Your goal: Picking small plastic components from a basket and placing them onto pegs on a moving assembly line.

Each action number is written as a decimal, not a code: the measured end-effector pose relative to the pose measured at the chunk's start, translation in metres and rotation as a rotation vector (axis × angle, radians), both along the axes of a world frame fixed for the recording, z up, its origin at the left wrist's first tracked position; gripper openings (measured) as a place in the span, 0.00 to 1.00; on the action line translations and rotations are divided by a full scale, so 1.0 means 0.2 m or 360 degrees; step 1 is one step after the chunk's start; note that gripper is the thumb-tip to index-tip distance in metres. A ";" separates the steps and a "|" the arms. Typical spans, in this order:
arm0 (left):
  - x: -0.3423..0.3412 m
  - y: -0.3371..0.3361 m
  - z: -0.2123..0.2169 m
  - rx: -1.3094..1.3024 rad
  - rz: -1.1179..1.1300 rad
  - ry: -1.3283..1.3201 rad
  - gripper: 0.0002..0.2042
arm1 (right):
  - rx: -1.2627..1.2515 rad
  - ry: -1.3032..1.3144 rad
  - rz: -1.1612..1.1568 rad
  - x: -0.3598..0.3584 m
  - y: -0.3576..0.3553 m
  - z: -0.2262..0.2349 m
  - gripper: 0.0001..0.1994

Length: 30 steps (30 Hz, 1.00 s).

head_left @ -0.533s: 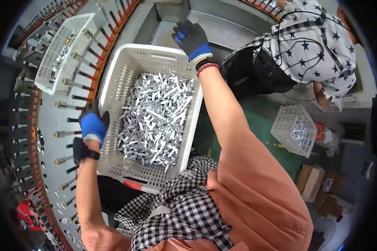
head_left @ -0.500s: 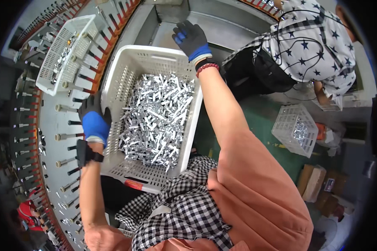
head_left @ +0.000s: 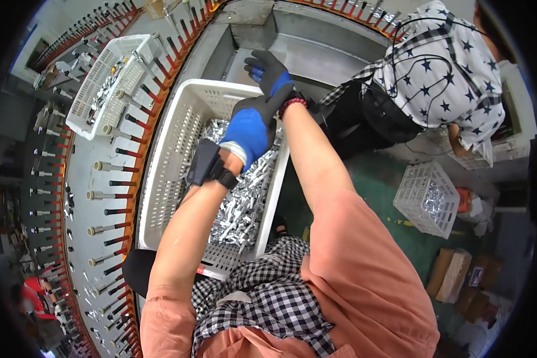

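My left hand [head_left: 252, 126], in a black and blue work glove, reaches across a white plastic basket [head_left: 161, 206]. Its fingers close round the cuff of my right glove at the wrist, hiding the cuff. My right hand [head_left: 267, 70], gloved the same way, is held above the basket's far right corner, fingers extended and nothing in them. A red bead bracelet [head_left: 292, 106] sits just below that wrist, and a black band with a device [head_left: 206, 167] is on my left wrist. Many small shiny metal parts [head_left: 241, 206] lie in the basket, partly covered by my left arm.
On the left runs a curved rack [head_left: 138, 173] with rows of red and black pegs. A smaller white basket [head_left: 77, 122] rests there. A metal trough [head_left: 316, 53] lies beyond. At right are a co-worker [head_left: 441, 77], a crate of metal parts [head_left: 420, 197] and cardboard boxes [head_left: 450, 274].
My left hand has left the basket's left side and crossed right to my right wrist, taking hold of the glove cuff. My right hand stays nearly in place; the view has shifted slightly.
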<state>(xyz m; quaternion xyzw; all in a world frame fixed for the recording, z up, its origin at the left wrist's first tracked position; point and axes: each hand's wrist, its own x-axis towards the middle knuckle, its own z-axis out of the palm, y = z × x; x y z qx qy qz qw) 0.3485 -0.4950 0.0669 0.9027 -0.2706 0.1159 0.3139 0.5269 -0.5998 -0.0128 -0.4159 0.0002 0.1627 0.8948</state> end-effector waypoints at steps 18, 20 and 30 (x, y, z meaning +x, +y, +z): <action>-0.20 0.46 0.06 -0.0860 0.0535 0.0545 0.19 | 0.0252 0.0169 0.0229 0.10 -0.22 -0.16 0.27; -0.27 0.83 0.02 -0.1299 0.0816 0.0152 0.19 | 0.0570 0.0158 0.0133 0.01 -0.14 -0.18 0.26; -0.20 1.70 0.04 -0.1507 0.0995 -0.0372 0.15 | 0.0199 -0.0138 0.0276 0.01 -0.13 -0.21 0.29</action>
